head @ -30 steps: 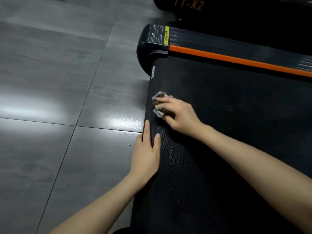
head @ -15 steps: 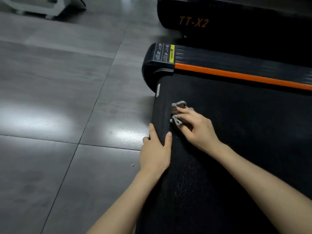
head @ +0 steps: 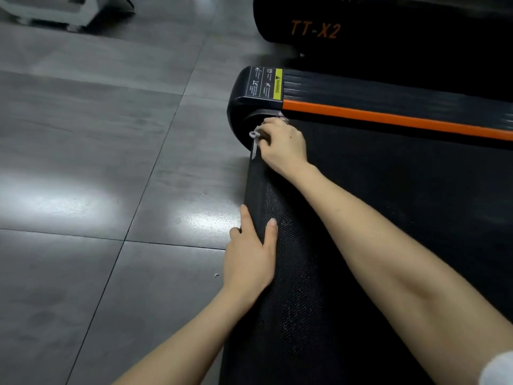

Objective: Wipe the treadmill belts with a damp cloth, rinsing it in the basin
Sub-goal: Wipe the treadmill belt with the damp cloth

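Right hand [head: 283,145]: is clutching the grey cloth [head: 255,134] at the belt [head: 388,218]'s far corner.
Left hand [head: 249,257]: is lying flat, fingers straight, on the belt's edge.

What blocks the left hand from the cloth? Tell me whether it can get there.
Probably yes. The left hand rests open on the belt edge, with bare belt between it and the cloth at the far corner. Only the right hand, gripping the cloth, covers most of it.
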A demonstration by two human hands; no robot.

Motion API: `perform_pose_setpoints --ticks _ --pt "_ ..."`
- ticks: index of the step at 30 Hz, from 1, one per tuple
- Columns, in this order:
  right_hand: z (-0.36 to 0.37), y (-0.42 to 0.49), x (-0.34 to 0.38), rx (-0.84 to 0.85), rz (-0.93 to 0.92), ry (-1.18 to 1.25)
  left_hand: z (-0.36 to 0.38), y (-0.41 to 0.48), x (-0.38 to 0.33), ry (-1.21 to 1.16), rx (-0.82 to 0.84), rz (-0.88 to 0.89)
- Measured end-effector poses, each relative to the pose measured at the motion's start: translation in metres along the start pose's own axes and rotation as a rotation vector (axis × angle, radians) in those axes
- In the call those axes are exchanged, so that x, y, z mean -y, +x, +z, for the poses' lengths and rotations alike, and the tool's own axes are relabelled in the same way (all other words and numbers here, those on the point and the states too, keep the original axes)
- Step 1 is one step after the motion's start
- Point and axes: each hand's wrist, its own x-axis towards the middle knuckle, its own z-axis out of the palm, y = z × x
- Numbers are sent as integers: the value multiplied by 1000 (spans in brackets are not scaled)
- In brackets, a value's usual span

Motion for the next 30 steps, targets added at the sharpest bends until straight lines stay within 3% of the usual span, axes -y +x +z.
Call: perform_pose_setpoints --ticks 2,6,9,13,17,22,26,28,30 --pt "-10 5 -19 50 -52 -30 -1 1 1 -15 0 4" --pt "-43 2 -89 -70 272 -73 -1 -2 2 -33 13 12" --pt "-40 -10 -81 -111 339 -50 0 1 2 -38 7 3" --pt "-19 -48 -22 -58 88 34 -3 -3 -1 -42 13 -24" --pt "-33 -118 8 23 3 101 -9 1 1 -120 69 -53" --pt "-65 -250 48 200 -185 163 -46 -32 4 -543 279 -154" --pt "-80 -300 50 358 -466 159 -76 -52 26 -475 230 -149" --pt "-73 -259 47 356 -428 101 -85 -57 34 -448 211 -138" --pt "-62 -210 49 317 -188 78 -89 -63 37 -437 205 -129"
